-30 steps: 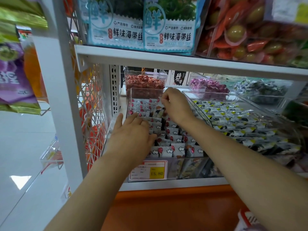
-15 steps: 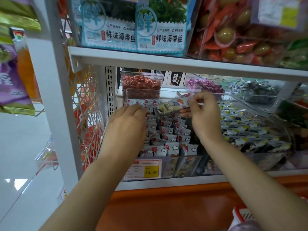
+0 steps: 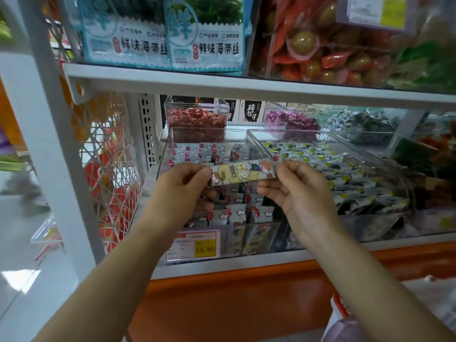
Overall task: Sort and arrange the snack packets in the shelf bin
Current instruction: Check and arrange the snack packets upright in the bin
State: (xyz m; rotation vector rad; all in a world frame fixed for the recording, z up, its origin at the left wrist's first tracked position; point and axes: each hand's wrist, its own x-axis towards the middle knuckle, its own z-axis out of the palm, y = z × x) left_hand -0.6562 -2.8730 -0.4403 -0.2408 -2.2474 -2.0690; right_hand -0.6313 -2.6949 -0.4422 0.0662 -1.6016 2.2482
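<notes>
1. A long, narrow snack packet (image 3: pixel 243 172) is held level in the air, just above the middle of the clear plastic bin (image 3: pixel 209 129) on the lower shelf.
2. The packet's left end is pinched by the left hand (image 3: pixel 182 191), thumb on top and fingers curled beneath.
3. The packet's right end is pinched by the right hand (image 3: pixel 301 191) between thumb and forefinger, while the other fingers are held loosely bent below it.
4. Yellow patches and cartoon figures are printed on the held packet; the lettering cannot be read clearly.
5. The bin below is filled with rows of small packets (image 3: pixel 237 213), stood on end and marked with white clouds and red dots.
6. A price tag (image 3: pixel 195 244) reading 15.80 is fixed to the bin's front wall.
7. Just to the right, a second clear bin (image 3: pixel 328 137) is packed with black, white and yellow packets (image 3: pixel 345 178).
8. Behind the first bin, a smaller clear box of red sweets (image 3: pixel 197 122) is seen.
9. On the upper shelf (image 3: pixel 246 87), pale blue seaweed bags (image 3: pixel 204 35) are stood side by side.
</notes>
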